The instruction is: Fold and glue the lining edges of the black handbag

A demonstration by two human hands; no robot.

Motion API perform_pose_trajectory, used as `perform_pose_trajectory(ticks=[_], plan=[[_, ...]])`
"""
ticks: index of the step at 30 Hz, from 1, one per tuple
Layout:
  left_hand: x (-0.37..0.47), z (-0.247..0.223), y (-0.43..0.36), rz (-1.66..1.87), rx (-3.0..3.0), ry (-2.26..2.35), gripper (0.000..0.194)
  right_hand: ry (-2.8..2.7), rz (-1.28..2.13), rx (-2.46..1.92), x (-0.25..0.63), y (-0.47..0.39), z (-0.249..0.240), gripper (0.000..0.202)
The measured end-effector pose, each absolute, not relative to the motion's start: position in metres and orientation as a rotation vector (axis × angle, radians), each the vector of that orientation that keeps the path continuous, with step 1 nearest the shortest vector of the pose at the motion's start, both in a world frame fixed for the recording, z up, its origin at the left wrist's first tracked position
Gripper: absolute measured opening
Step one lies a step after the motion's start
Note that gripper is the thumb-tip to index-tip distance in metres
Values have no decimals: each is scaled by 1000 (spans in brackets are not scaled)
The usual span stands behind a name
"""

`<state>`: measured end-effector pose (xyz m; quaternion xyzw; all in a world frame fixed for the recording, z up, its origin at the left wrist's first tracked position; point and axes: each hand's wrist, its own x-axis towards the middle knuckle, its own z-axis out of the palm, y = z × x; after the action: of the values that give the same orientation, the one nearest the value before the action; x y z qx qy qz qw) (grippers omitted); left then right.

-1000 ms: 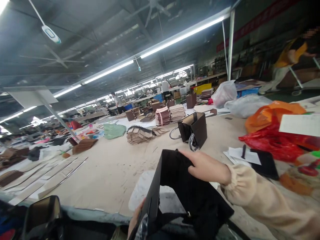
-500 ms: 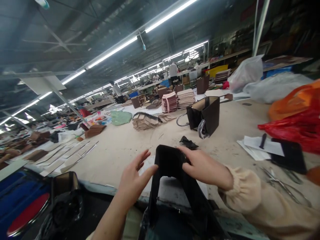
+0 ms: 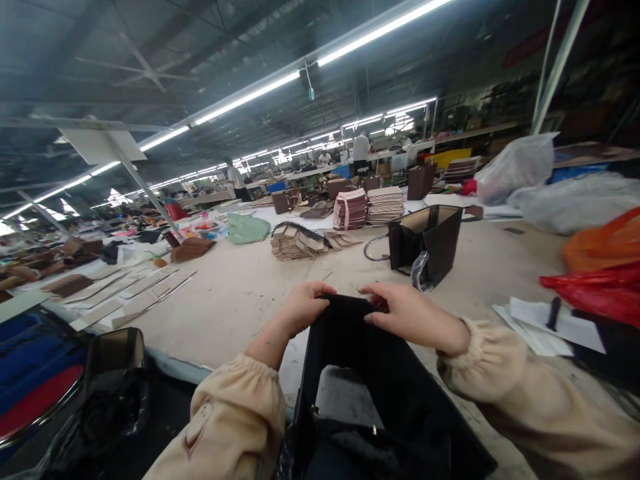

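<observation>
A black, open-framed handbag body stands tilted at the table's near edge, close against me, with a gap through its middle and small metal fittings lower down. My left hand pinches the left corner of its far top edge between thumb and fingers. On the right corner of that same edge, my right hand is closed, thumb on the near side and fingers over the far side. Beyond my right hand stands a dark brown handbag with plastic-wrapped handles.
Bundled brown pieces and a stack of flat cut pieces lie across the table. At right are white papers, a red plastic bag and an orange one. A round red stool seat is at lower left.
My left hand, open beside the bag before, has moved in and taken hold of its top edge. The right hand keeps its hold. The view has shifted slightly left.
</observation>
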<state>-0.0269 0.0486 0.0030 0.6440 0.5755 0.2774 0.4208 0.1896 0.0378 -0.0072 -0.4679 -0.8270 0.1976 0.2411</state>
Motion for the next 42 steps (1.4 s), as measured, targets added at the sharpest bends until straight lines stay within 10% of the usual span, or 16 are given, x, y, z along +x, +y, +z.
perform_pose_trajectory(ticks=[19,30,42], plan=[[-51,68,-14,600,1271,1175,31,-2662,855,-908,178,44,62,17],[-90,-14,-78,666,876,1216,31,-2577,1382,-879,138,3,-13,24],[-65,-4,-95,721,1071,1266,27,-2588,789,-798,153,-37,7,9]])
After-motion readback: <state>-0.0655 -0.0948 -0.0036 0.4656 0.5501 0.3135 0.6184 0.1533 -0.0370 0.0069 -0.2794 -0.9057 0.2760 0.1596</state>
